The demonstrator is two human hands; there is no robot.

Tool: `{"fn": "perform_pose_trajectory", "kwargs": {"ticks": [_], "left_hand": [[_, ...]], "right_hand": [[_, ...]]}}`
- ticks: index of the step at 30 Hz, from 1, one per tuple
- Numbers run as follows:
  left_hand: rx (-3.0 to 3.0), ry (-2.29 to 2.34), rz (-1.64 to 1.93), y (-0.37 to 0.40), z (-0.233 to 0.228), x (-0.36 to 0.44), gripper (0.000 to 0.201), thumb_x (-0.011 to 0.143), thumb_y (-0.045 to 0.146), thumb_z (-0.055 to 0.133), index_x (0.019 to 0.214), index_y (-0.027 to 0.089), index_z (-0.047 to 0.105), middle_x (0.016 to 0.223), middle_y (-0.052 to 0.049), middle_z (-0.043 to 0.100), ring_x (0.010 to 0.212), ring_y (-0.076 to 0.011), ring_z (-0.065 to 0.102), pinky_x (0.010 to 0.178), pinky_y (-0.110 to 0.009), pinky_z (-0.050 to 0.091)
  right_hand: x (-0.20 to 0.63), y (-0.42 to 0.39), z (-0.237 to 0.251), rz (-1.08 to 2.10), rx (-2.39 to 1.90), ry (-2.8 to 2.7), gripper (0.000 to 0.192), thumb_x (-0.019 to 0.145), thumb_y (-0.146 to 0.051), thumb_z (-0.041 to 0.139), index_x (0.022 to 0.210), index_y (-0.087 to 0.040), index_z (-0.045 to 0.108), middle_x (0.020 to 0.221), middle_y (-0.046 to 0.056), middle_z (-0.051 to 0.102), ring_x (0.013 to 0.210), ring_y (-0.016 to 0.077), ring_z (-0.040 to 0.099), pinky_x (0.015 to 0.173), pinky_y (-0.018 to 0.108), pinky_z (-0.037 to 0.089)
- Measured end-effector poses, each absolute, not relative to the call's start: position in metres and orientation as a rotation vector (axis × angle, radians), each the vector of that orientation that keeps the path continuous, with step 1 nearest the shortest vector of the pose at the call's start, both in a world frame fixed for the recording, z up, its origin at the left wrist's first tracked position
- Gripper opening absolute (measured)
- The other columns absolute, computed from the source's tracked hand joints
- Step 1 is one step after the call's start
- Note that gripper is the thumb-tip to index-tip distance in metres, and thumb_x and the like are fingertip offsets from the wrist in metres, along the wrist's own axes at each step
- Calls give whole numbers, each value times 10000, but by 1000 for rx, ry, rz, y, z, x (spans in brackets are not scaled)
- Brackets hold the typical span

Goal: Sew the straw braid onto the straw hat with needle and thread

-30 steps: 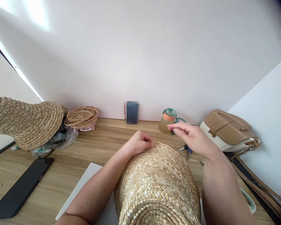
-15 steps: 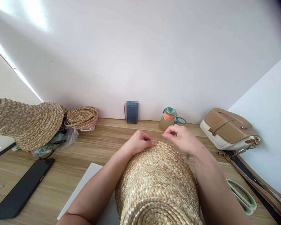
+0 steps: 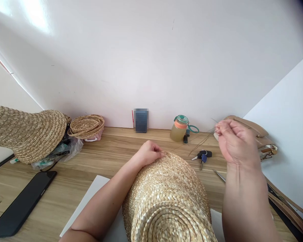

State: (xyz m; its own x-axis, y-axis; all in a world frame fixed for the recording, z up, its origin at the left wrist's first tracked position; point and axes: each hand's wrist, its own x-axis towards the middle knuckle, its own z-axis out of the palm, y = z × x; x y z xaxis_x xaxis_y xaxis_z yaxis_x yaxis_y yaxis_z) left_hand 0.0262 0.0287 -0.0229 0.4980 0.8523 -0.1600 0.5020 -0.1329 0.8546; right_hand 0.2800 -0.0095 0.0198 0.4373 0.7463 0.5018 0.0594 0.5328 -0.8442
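Note:
A woven straw hat [image 3: 166, 198] lies crown-up in front of me on a white sheet [image 3: 96, 195]. My left hand [image 3: 148, 153] pinches the hat's far edge. My right hand [image 3: 236, 143] is raised to the right, fingers pinched on a thin needle with thread [image 3: 199, 143] that runs back toward the hat's edge.
On the wooden table [image 3: 111, 151] lie a black phone [image 3: 20, 203], keys [image 3: 202, 155], a jar with an orange and green lid [image 3: 179, 128], a small dark box [image 3: 140, 120], a tan handbag [image 3: 262, 134], and more straw hats [image 3: 27, 131] and a straw coil [image 3: 86, 125] at left.
My right hand has gone from the hat's edge up and to the right, drawing the thread out. My left hand stays on the hat's edge.

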Motion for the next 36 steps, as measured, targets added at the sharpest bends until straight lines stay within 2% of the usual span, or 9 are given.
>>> {"fn": "perform_pose_trajectory", "kwargs": {"ticks": [4, 11, 17, 21, 26, 28, 30, 32, 36], "left_hand": [[1818, 1179, 449, 30, -26, 28, 296, 670, 325, 614, 768, 85, 755, 640, -23, 632, 621, -131, 504, 547, -222, 353], [1808, 1163, 445, 30, -23, 27, 301, 667, 335, 614, 758, 84, 752, 616, -13, 614, 609, -128, 488, 537, -222, 339], [1756, 1116, 460, 30, -22, 24, 292, 665, 333, 618, 749, 82, 742, 602, -4, 591, 565, -104, 455, 521, -213, 334], [1761, 1086, 474, 29, -19, 23, 286, 681, 323, 607, 762, 83, 740, 622, -7, 595, 572, -101, 458, 516, -207, 323], [1787, 1089, 482, 26, -14, 22, 298, 694, 339, 596, 751, 81, 734, 590, 3, 561, 555, -97, 432, 499, -209, 293], [1789, 1084, 489, 25, -13, 22, 303, 697, 344, 592, 753, 81, 732, 578, 9, 546, 548, -95, 420, 495, -212, 285], [1793, 1083, 498, 25, -13, 22, 299, 694, 343, 594, 744, 81, 730, 572, 13, 537, 549, -94, 410, 496, -214, 282], [1803, 1082, 508, 25, -12, 21, 288, 690, 336, 597, 732, 83, 729, 574, 15, 537, 558, -96, 410, 500, -215, 283], [1809, 1077, 522, 25, -11, 21, 285, 694, 330, 595, 732, 84, 733, 579, 15, 544, 562, -97, 410, 507, -217, 288]], "right_hand": [[293, -15, 32, 404, -807, -954, 265, 678, -275, 734, 587, -149, 520, 589, -28, 465, 600, 82, 440, 616, 263, 346], [300, -8, 26, 194, -1067, -818, 186, 793, -176, 506, 616, -181, 448, 583, -39, 410, 579, 94, 424, 611, 273, 353], [292, -11, 20, 273, -1525, -1148, 94, 760, -214, 627, 689, -192, 682, 729, 54, 682, 738, 196, 562, 777, 360, 361], [261, -20, 25, 260, -1723, -1523, 221, 859, -241, 482, 963, -231, 676, 830, 30, 723, 733, 189, 597, 706, 314, 396], [219, -40, 39, 355, -1647, -1803, 440, 913, -219, 383, 1350, -272, 392, 806, -22, 712, 500, 118, 527, 568, 258, 382], [209, -45, 42, 401, -1657, -1880, 343, 918, -222, 393, 1256, -245, 443, 790, -23, 703, 529, 124, 534, 583, 261, 384], [204, -47, 42, 410, -1669, -2011, 180, 926, -239, 395, 1012, -231, 552, 764, -10, 678, 633, 145, 566, 629, 273, 389], [202, -47, 39, 374, -1649, -2160, 204, 926, -243, 405, 830, -224, 584, 770, 10, 645, 756, 172, 574, 688, 291, 389], [203, -42, 32, 320, -1639, -2260, 222, 908, -206, 429, 822, -211, 633, 851, 40, 590, 856, 188, 553, 748, 312, 383]]}}
